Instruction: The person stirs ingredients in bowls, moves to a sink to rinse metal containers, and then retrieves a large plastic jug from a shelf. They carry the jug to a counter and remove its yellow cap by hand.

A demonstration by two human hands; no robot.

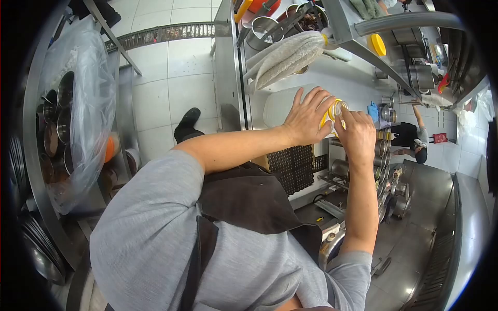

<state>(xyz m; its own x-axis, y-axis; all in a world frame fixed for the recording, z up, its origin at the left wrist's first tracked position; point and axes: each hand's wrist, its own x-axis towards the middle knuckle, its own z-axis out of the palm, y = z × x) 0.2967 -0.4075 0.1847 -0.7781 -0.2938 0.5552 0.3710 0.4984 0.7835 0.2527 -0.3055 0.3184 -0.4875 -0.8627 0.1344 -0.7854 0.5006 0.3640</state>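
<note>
My left hand (pixel 309 118) is closed around a small, light container with yellow rings (pixel 338 107); its fingers hide much of it. From the other side, my right hand (pixel 358 132) has its bent fingers pressed on the container's rim. Its contents do not show. Behind my left hand, a white rounded slab or board (pixel 280 106) lies on the steel counter (pixel 257 106). Above my hands hangs a pale cloth (pixel 290 57), close to the shelf frame.
Metal pots (pixel 264 32) stand farther up the counter. A black perforated mat (pixel 291 168) is below my hands. At left, a plastic-covered rack (pixel 91 98) holds pans. Another person (pixel 410 137) is at the far right. A steel rail (pixel 410 22) crosses above.
</note>
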